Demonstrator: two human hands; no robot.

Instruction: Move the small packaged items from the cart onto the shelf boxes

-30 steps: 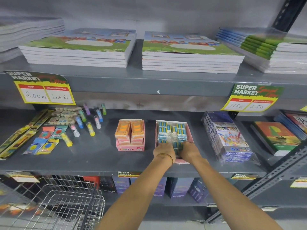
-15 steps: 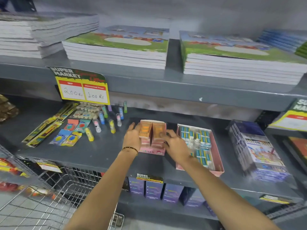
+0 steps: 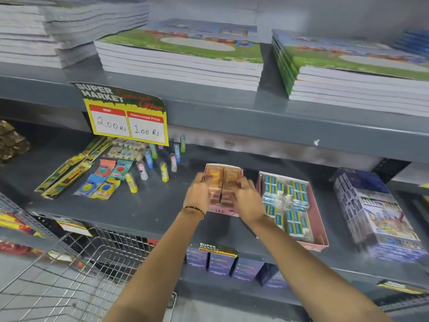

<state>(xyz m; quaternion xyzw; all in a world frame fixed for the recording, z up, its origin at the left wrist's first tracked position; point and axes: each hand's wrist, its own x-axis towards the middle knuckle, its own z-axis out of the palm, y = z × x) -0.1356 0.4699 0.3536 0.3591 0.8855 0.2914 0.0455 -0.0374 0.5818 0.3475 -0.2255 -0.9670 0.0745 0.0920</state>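
Nearest the camera, below and left of the pink box, the wire cart (image 3: pixel 69 270) fills the lower left corner; what it holds cannot be made out. Under the shelf (image 3: pixel 148 205), just below the pink box, four purple cartons (image 3: pixel 219 263) stand side by side behind a small supermarket tag.

Two bare forearms reach up to the pink box (image 3: pixel 220 211), which sits on the middle shelf near its front edge. The left hand (image 3: pixel 199 191), a thin bangle at its wrist, presses against the box's left side, and the right hand (image 3: pixel 246 197) against its right — both with fingers curled over the two orange packets (image 3: pixel 222 176) standing side by side on top of it. Each grip is closed around those packets, one hand to a side.

Just right of the pink box lies a second, open pink tray (image 3: pixel 321 231) full of small blue-and-white packaged items, too many and too blurred to count. Farther right sits a wrapped bundle of colour boxes (image 3: pixel 380 217).

Left of the pink box, about eight small upright tubes (image 3: pixel 163 171) stand loose, with four round blister packs (image 3: pixel 104 180) and long yellow strip packs beyond them.

Above and behind the pink box — a yellow price card (image 3: pixel 130 122) reading 200 Rs and 100 Rs, then three stacks of notebooks (image 3: pixel 183 59) on the upper shelf.
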